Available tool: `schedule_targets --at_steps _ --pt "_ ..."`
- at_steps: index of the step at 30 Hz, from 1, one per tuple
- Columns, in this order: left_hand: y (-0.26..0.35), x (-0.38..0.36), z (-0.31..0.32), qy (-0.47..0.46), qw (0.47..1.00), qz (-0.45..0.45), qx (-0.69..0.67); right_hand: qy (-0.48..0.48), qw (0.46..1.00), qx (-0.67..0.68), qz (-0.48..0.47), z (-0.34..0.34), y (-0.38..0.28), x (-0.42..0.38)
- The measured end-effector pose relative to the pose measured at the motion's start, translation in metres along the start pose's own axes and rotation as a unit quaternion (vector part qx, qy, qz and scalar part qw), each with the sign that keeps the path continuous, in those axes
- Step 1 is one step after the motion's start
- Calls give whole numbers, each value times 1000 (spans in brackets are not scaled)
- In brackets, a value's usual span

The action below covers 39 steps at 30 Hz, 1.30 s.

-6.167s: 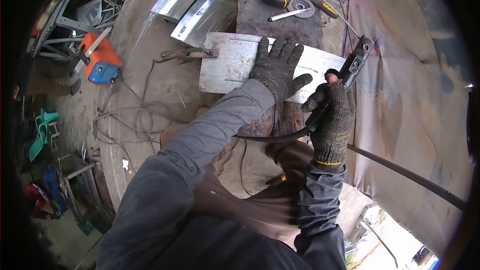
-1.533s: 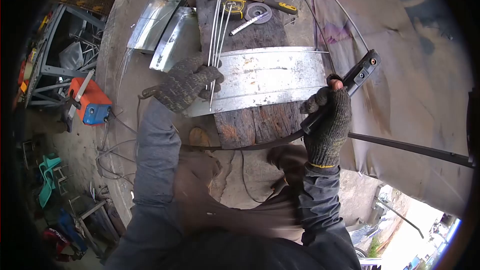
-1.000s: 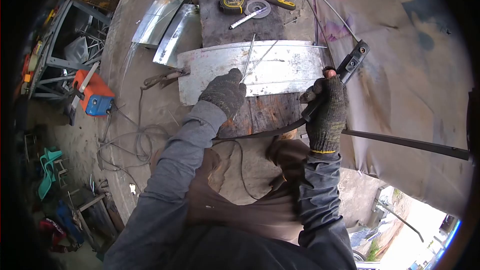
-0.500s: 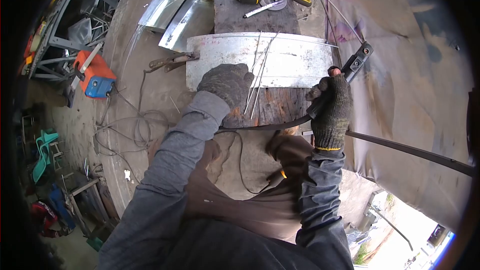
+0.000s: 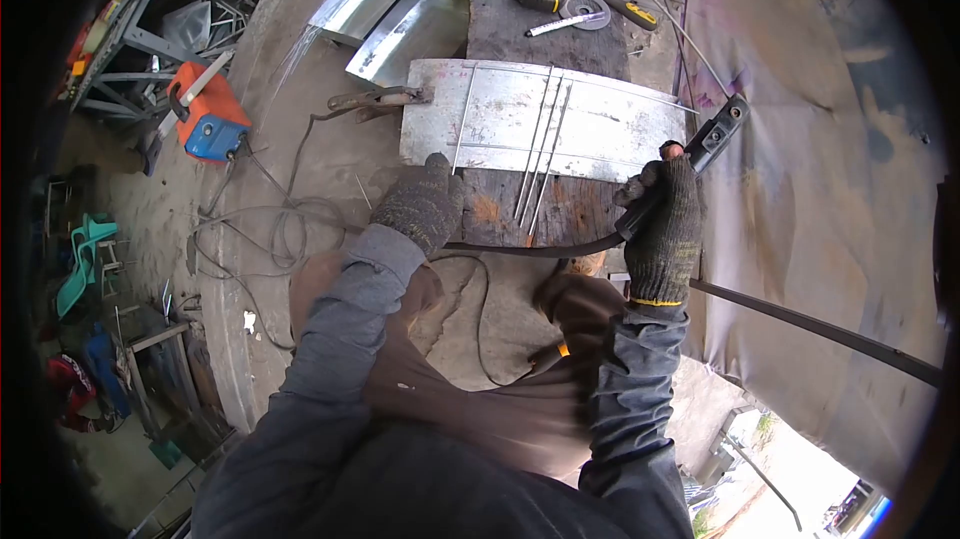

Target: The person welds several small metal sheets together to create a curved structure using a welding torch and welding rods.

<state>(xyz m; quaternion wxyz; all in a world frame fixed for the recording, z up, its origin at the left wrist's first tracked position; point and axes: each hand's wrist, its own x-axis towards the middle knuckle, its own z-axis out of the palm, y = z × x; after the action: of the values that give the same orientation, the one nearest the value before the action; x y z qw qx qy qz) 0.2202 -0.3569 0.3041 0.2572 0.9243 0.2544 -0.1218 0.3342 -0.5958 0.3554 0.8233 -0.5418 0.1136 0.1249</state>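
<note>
The pale metal sheet [image 5: 505, 117] lies across the wooden worktop [image 5: 482, 211], with thin rods [image 5: 534, 147] slanting over its middle and near edge. Laying out rods seems the step in hand. The left hand [image 5: 420, 207] curls at another rod's near end; whether it grips is unclear. The right hand [image 5: 665, 224] grips a black holder [image 5: 720, 129], right; the next move likely calls for steady alignment.

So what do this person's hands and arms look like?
The left hand and right hand wear dark grey, speckled knitted gloves; the right shows a yellow cuff edge and one bare digit tip. The long, wrinkled sleeves are grey fabric, the left sleeve looking paler.
</note>
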Motion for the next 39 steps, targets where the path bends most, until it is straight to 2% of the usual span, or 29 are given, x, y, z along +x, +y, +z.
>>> schedule_targets --at_steps 3,5,7,9,14,18,20,21,22,23,25,27,28,29,34,39 --pt "5 2 -3 -39 998 -42 27 8 1000 -1 20 2 0 0" --pt "-2 5 2 -24 997 5 72 -9 1000 28 4 -1 3 3" --pt "-3 8 3 -40 997 3 69 17 1000 12 1 -1 3 3" --pt "0 9 2 -53 997 4 64 14 999 -14 27 1 -1 2" --pt "5 10 -6 -46 995 -20 91 -6 1000 2 19 -2 3 6" --pt "22 11 -24 -74 993 -27 84 18 999 -27 18 1 -1 4" --pt "42 13 -35 -62 997 -38 -9 38 998 -43 33 0 -6 3" --pt "54 19 -30 -68 997 -22 -8 54 996 -60 38 1 -9 2" --pt "72 25 -19 -12 993 115 23 63 997 -42 18 -3 -6 4" --pt "91 29 -6 46 967 246 47 77 997 -1 4 -5 -3 6" --pt "136 58 32 104 889 429 121 72 995 64 -21 -13 -5 7" --pt "159 88 76 95 831 505 214 105 991 74 -48 -19 -11 4" --pt "169 89 78 17 846 470 251 91 990 106 -35 -23 -16 4" --pt "171 88 82 8 854 460 242 98 989 106 -34 -26 -22 3" --pt "157 87 89 32 863 461 204 79 988 118 -57 -34 -30 8" --pt "149 81 77 36 874 420 243 67 989 121 -42 -39 -29 7"
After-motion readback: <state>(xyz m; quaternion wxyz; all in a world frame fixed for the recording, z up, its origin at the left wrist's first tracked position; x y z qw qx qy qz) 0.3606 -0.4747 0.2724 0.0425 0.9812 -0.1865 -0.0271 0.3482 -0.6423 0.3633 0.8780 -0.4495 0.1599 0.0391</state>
